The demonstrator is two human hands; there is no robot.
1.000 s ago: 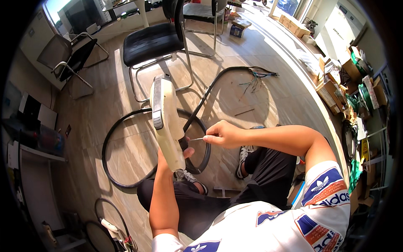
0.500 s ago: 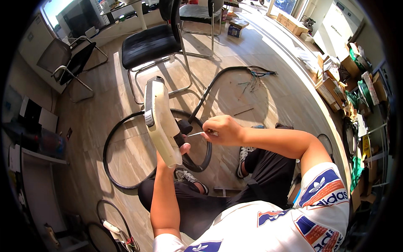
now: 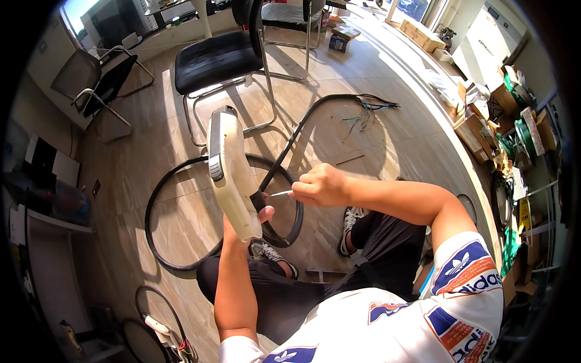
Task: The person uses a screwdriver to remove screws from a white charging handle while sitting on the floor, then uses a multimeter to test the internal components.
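My left hand (image 3: 265,213) is closed around a cream and dark-grey charging gun (image 3: 231,175), held upright above the floor; most of its fingers are hidden behind the housing. The thumb shows beside a black part (image 3: 259,199) on the gun's right side. My right hand (image 3: 322,186) is closed on a screwdriver (image 3: 279,193), whose thin metal shaft points left at that black part. The fist covers its handle, and whether the tip touches a screw cannot be seen. A thick black cable (image 3: 149,209) lies looped on the floor below, its far end splayed into thin coloured wires (image 3: 366,106).
Black chairs (image 3: 221,60) stand ahead, and a grey mesh chair (image 3: 100,78) stands at the left. Cardboard boxes and green coils (image 3: 526,136) crowd the right side. A second white connector with a cable (image 3: 158,327) lies at lower left. A thin rod (image 3: 351,159) rests on the floor.
My right hand has turned on the screwdriver, its fingers now covering the handle that showed before. The charging gun has shifted very slightly, and a round black piece beside it no longer shows.
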